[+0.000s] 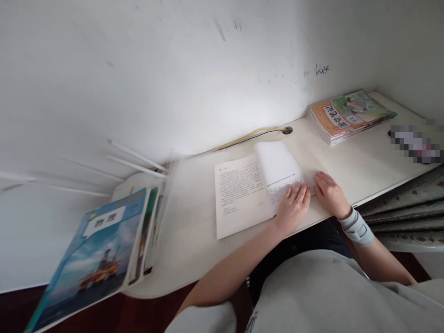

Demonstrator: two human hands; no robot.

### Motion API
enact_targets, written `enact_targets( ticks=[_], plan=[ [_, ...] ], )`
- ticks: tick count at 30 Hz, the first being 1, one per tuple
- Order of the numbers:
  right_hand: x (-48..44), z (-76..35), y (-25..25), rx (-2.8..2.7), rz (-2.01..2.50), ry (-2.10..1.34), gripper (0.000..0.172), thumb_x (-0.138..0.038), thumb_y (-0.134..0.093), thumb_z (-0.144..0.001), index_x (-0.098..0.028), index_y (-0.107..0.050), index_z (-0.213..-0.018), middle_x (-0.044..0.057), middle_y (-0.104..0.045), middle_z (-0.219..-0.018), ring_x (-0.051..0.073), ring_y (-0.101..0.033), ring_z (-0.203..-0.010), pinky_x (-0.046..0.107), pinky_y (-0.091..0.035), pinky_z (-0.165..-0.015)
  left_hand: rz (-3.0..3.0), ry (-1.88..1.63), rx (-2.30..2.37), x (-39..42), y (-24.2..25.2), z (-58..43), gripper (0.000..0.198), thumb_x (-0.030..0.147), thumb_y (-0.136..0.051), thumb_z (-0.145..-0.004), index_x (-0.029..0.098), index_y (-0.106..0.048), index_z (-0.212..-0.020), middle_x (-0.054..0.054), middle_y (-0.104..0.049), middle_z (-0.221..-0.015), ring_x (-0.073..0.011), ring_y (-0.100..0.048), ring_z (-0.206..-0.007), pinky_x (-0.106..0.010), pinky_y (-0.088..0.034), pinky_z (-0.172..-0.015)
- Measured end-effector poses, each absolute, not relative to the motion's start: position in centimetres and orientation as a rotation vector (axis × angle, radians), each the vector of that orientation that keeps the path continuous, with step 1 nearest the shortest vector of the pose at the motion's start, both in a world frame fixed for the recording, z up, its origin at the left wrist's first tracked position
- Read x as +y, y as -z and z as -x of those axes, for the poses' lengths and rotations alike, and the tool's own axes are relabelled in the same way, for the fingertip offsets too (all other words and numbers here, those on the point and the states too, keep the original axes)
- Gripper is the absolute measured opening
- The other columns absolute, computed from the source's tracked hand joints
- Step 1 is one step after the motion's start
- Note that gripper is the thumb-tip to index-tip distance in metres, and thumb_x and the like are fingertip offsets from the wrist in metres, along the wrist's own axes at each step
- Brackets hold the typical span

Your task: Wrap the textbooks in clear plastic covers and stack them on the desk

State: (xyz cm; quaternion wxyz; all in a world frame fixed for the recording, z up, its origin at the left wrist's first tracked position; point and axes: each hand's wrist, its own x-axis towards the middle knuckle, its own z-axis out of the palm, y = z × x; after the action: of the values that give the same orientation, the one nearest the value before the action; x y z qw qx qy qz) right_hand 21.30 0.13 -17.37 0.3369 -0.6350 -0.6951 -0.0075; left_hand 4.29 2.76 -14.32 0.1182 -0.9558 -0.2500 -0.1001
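Note:
An open book lies on the white desk, its left page covered in print. Its right page is partly curved, blank at the top and printed near the bottom. My left hand rests flat on the lower right part of that page, fingers extended. Just to the right of the book, my right hand lies with its fingers stretched toward the page's edge; a grey band wraps its wrist. Nothing shows in the grasp of either hand.
Stacked books sit at the back right, near a pixelated object. A blue-covered book stands with others at the left end. A yellow cable runs along the wall to a desk hole. Patterned fabric hangs at the right.

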Motion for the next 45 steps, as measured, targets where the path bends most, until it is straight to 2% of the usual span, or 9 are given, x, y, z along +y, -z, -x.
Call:
enact_targets(
  ticks=[6, 10, 14, 18, 23, 29, 36, 40, 45],
  plan=[
    [0.1, -21.4, 17.0, -1.851, 1.666, 0.023, 0.033, -0.020, -0.042, -0.087, -0.011, -0.057, -0.115, 0.018, -0.061, -0.117, 0.028, -0.052, -0.118, 0.047, -0.045, -0.099, 2.824, 0.279, -0.776, 3.0, 15.0, -4.4, 0.040, 0.007, -0.030, -0.091, 0.003, -0.051, -0.125, -0.021, -0.050, -0.133, -0.0255, -0.048, -0.124, -0.039, -0.039, -0.104],
    [0.1, -21.4, 17.0, -1.856, 1.664, 0.003, 0.034, -0.015, -0.037, -0.088, -0.011, -0.058, -0.115, 0.017, -0.061, -0.117, 0.026, -0.052, -0.117, 0.045, -0.045, -0.099, 2.804, 0.238, -0.781, 2.9, 14.9, -4.5, 0.039, 0.006, -0.032, -0.090, 0.004, -0.054, -0.122, -0.020, -0.054, -0.129, -0.0256, -0.051, -0.121, -0.040, -0.041, -0.103],
    [0.1, -21.5, 17.2, -1.838, 1.672, 0.012, 0.037, -0.013, -0.035, -0.087, -0.015, -0.057, -0.117, 0.014, -0.062, -0.116, 0.026, -0.053, -0.116, 0.046, -0.046, -0.098, 2.736, 0.207, -0.862, 2.7, 14.5, -4.6, 0.036, 0.005, -0.036, -0.087, 0.004, -0.059, -0.115, -0.021, -0.061, -0.118, -0.0273, -0.059, -0.111, -0.041, -0.047, -0.093],
    [0.1, -21.5, 16.9, -1.826, 1.664, 0.009, 0.038, -0.013, -0.032, -0.089, -0.014, -0.058, -0.116, 0.015, -0.062, -0.114, 0.025, -0.054, -0.114, 0.044, -0.046, -0.098, 2.720, 0.185, -0.954, 2.5, 14.1, -5.2, 0.038, 0.003, -0.035, -0.086, 0.002, -0.059, -0.115, -0.024, -0.061, -0.117, -0.0297, -0.059, -0.109, -0.043, -0.049, -0.089],
    [0.0, -21.5, 16.6, -1.781, 1.639, -0.025, 0.038, -0.015, -0.031, -0.090, -0.017, -0.057, -0.118, 0.013, -0.064, -0.111, 0.025, -0.055, -0.114, 0.044, -0.047, -0.097, 2.759, 0.137, -0.906, 2.6, 14.0, -6.2, 0.039, 0.005, -0.033, -0.089, 0.001, -0.056, -0.120, -0.022, -0.059, -0.122, -0.0309, -0.056, -0.113, -0.043, -0.049, -0.087],
    [0.0, -21.6, 16.3, -1.736, 1.652, -0.065, 0.036, -0.023, -0.033, -0.092, -0.015, -0.058, -0.118, 0.014, -0.063, -0.114, 0.024, -0.056, -0.111, 0.041, -0.047, -0.097, 2.788, 0.172, -0.888, 2.9, 14.2, -6.2, 0.038, 0.009, -0.034, -0.091, 0.007, -0.054, -0.124, -0.017, -0.056, -0.127, -0.0285, -0.055, -0.115, -0.042, -0.046, -0.091],
    [0.0, -21.7, 16.5, -1.870, 1.664, 0.026, 0.034, -0.012, -0.038, -0.087, -0.017, -0.067, -0.103, 0.013, -0.062, -0.113, 0.025, -0.053, -0.113, 0.044, -0.046, -0.097, 2.806, 0.159, -0.841, 3.1, 13.9, -6.1, 0.038, 0.011, -0.035, -0.092, 0.008, -0.052, -0.126, -0.015, -0.056, -0.128, -0.0279, -0.055, -0.115, -0.040, -0.045, -0.092],
    [0.1, -21.6, 16.8, -1.872, 1.630, 0.050, 0.036, -0.008, -0.036, -0.084, -0.012, -0.065, -0.106, 0.015, -0.064, -0.109, 0.024, -0.056, -0.109, 0.043, -0.046, -0.097, 2.777, 0.150, -0.895, 2.8, 13.6, -5.9, 0.036, 0.010, -0.037, -0.091, 0.009, -0.055, -0.123, -0.017, -0.058, -0.125, -0.0280, -0.056, -0.113, -0.040, -0.046, -0.089],
    [0.0, -22.0, 16.9, -1.817, 1.592, -0.040, 0.040, -0.007, -0.036, -0.081, -0.011, -0.061, -0.112, 0.015, -0.062, -0.116, 0.023, -0.054, -0.114, 0.043, -0.046, -0.098, 2.745, 0.144, -0.969, 2.5, 13.4, -5.8, 0.035, 0.009, -0.040, -0.090, 0.008, -0.057, -0.120, -0.019, -0.059, -0.123, -0.0302, -0.057, -0.112, -0.043, -0.047, -0.088]
  ],
)
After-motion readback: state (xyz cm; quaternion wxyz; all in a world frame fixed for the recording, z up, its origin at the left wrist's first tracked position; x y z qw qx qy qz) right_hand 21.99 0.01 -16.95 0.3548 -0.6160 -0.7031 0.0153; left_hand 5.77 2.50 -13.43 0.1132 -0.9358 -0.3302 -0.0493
